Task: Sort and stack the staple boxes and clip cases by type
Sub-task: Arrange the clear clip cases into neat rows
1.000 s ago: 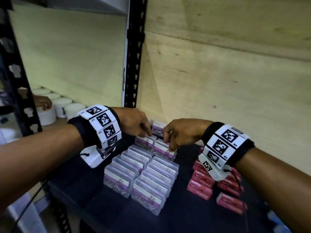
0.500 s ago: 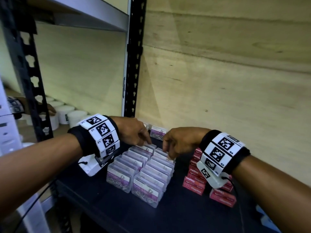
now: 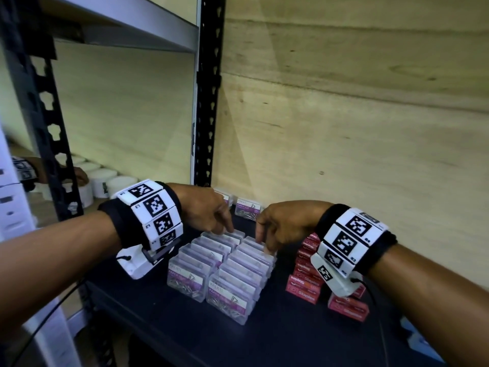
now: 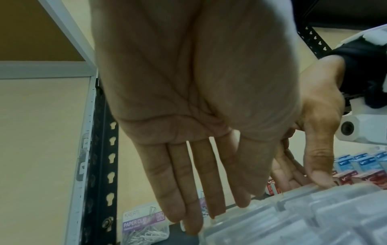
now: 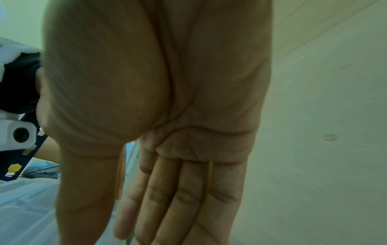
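Observation:
Two rows of clear paper clip cases (image 3: 225,268) with purple labels stand upright on the black shelf (image 3: 264,340). My left hand (image 3: 225,226) touches the far end of the left row with straight fingers (image 4: 199,190). My right hand (image 3: 275,231) rests on the far end of the right row, fingers straight (image 5: 178,199) and thumb on a case top (image 4: 318,179). Neither hand holds anything. A loose clip case (image 3: 248,209) lies behind the rows, and another is partly hidden by my left hand. Red staple boxes (image 3: 304,284) are stacked to the right, partly hidden under my right wrist.
A plywood wall (image 3: 344,128) closes the back and a black perforated post (image 3: 209,102) stands at the back left. Blue boxes (image 4: 360,163) sit behind the red ones. White round tubs (image 3: 105,181) and another person's hand (image 3: 79,176) are on the neighbouring shelf.
The two cases my hands handled at the back a second ago now stand in line with the rows. Both hands rest on the row ends. The head view has tilted upward.

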`<state>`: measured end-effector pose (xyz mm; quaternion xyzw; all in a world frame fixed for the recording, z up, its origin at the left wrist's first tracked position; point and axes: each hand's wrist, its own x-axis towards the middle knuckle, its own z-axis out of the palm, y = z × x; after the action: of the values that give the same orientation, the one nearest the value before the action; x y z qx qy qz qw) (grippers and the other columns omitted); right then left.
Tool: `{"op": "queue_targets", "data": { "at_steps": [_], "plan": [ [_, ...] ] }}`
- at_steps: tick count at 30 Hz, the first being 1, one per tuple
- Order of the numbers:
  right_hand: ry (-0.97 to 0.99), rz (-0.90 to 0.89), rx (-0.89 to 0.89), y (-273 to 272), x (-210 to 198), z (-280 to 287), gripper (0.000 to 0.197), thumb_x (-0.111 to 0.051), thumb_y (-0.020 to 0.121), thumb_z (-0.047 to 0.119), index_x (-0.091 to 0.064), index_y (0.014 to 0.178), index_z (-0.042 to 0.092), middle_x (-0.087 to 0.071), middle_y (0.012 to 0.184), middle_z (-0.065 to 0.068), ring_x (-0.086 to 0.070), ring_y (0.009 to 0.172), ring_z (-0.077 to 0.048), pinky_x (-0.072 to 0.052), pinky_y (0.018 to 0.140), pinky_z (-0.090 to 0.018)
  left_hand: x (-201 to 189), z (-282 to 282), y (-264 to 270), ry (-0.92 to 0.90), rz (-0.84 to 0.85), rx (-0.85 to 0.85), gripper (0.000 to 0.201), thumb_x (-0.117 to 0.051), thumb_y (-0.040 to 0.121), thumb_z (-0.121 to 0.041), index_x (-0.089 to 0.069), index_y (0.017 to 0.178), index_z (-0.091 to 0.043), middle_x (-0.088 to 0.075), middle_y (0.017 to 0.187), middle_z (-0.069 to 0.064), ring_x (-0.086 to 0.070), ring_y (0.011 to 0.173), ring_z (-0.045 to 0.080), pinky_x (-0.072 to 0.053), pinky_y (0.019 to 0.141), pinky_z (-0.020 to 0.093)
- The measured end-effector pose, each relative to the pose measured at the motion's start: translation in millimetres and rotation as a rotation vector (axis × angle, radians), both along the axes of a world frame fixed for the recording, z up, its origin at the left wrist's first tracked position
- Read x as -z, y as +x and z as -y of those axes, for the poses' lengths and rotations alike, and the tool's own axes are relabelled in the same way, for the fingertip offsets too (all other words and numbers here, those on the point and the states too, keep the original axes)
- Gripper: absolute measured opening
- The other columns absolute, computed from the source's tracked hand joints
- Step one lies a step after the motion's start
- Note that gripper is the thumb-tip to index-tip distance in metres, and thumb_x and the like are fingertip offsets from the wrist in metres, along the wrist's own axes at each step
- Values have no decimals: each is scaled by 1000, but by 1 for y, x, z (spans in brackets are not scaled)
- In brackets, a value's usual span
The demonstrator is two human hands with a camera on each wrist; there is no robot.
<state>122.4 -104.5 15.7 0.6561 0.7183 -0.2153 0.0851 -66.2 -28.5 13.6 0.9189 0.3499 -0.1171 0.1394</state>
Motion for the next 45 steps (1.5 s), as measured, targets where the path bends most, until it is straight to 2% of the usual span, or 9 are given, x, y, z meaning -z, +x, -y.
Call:
{"op": "queue_targets", "data": {
  "at_steps": [5, 9, 16, 21, 27, 30, 34, 38, 45],
  "plan": [
    [-43, -8, -3, 3, -4, -9, 18, -71, 90, 21, -71, 108, 22, -76, 101, 3, -71, 94, -12, -54, 87, -28, 0, -4, 4, -21, 7, -20, 32, -56, 96, -42, -63, 127, -36, -66, 120, -16, -61, 108, 4, -44, 96, 23],
    [-13, 6, -11, 6, -11, -26, 18, -70, 91, 25, -72, 108, 22, -74, 89, 8, -69, 81, -7, -54, 85, -27, -2, -20, 9, -48, 71, -63, 31, -57, 95, -44, -66, 122, -33, -66, 115, -17, -60, 108, 5, -44, 99, 27],
    [246, 136, -12, 23, -13, -75, 28, -70, 90, 32, -66, 117, 25, -69, 112, 5, -62, 100, -16, -49, 89, -31, 4, -83, 14, 121, 184, -129, 29, -57, 94, -44, -65, 122, -37, -63, 125, -9, -57, 112, 11, -45, 99, 29],
    [224, 171, 0, 30, -7, -106, 35, -70, 91, 33, -61, 124, 23, -67, 120, 1, -61, 106, -18, -47, 86, -29, 16, -118, 23, 174, 195, -202, 33, -55, 97, -37, -61, 130, -31, -59, 131, 2, -55, 119, 17, -39, 92, 22],
    [177, 189, -34, 32, 8, -129, 36, -71, 90, 29, -59, 123, 22, -66, 121, 1, -60, 107, -19, -46, 85, -29, 27, -142, 31, 146, 193, -214, 31, -53, 99, -32, -63, 128, -28, -62, 128, 0, -56, 116, 15, -41, 92, 21],
    [183, 177, -47, 32, 10, -133, 32, -72, 89, 27, -60, 118, 21, -67, 118, 1, -60, 105, -19, -46, 84, -29, 27, -147, 32, 144, 194, -200, 28, -56, 97, -29, -67, 123, -29, -66, 123, -2, -59, 109, 13, -45, 91, 21],
    [152, 145, -20, 33, 10, -134, 23, -73, 88, 28, -60, 107, 25, -69, 112, 3, -62, 103, -18, -50, 94, -35, 23, -145, 33, 121, 172, -165, 27, -58, 96, -32, -68, 122, -33, -66, 123, -6, -59, 110, 11, -43, 88, 20],
    [97, 109, -6, 34, 7, -126, 23, -73, 89, 27, -61, 109, 24, -72, 107, 3, -65, 101, -17, -50, 95, -36, 23, -137, 33, 90, 153, -147, 29, -59, 96, -36, -67, 124, -35, -65, 125, -8, -58, 113, 9, -40, 88, 18],
    [43, 54, 16, 32, 8, -101, 22, -73, 89, 26, -60, 106, 25, -76, 99, 1, -68, 91, -14, -51, 95, -35, 14, -109, 33, 55, 79, -103, 30, -59, 95, -41, -66, 124, -39, -66, 122, -13, -58, 112, 9, -44, 102, 27]
  ]
}}
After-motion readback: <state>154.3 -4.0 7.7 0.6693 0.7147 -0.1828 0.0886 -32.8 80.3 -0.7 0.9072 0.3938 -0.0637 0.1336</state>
